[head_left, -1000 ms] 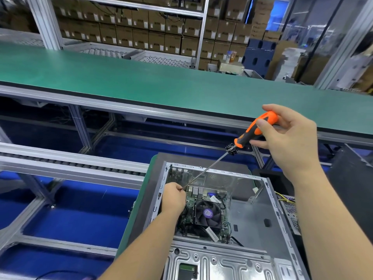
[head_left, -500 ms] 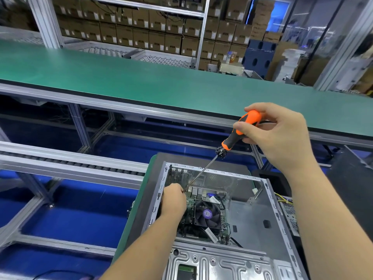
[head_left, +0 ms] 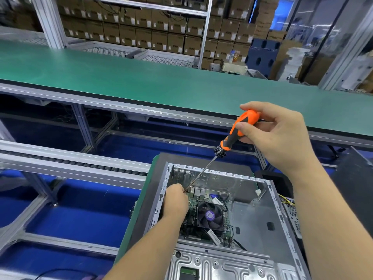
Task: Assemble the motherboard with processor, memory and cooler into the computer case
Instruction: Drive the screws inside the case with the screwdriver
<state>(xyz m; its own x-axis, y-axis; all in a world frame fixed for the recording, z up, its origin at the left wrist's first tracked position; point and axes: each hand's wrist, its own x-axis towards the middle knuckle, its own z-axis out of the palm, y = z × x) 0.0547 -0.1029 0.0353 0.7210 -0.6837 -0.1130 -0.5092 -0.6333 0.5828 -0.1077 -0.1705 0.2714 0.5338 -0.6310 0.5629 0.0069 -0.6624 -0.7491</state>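
Right hand (head_left: pixel 276 138) grasps screwdriver (head_left: pixel 240 130) handle; left hand (head_left: pixel 175 201) pinches its tip (over motherboard (head_left: pixel 201 199)) inside case (head_left: pixel 262 223).

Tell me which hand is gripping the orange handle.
The right hand, raised above the case, grips the screwdriver handle; the left hand is down by its tip.

Green-matted bench (head_left: pixel 132 235) carries the open computer case (head_left: pixel 262 225) lying flat

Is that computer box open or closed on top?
Open. The computer case has no side panel on, so the motherboard and cooler fan show inside.
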